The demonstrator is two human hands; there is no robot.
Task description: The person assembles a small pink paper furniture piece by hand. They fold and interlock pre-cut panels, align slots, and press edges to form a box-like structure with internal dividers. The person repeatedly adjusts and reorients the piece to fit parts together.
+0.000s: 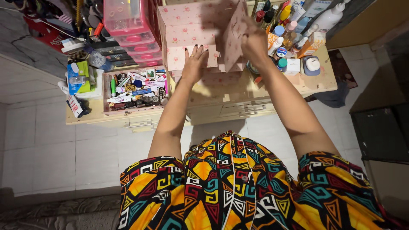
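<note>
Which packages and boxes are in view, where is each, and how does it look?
Pink box: table centre, floral pattern, left hand on its front, right hand at its flap.
Blue-green carton: table's left end, rectangular.
Orange carton: right, among bottles.
White carton: right, small, square.

One pink floral box (191, 25), one pink drawer unit (128, 25), two hands.
</note>
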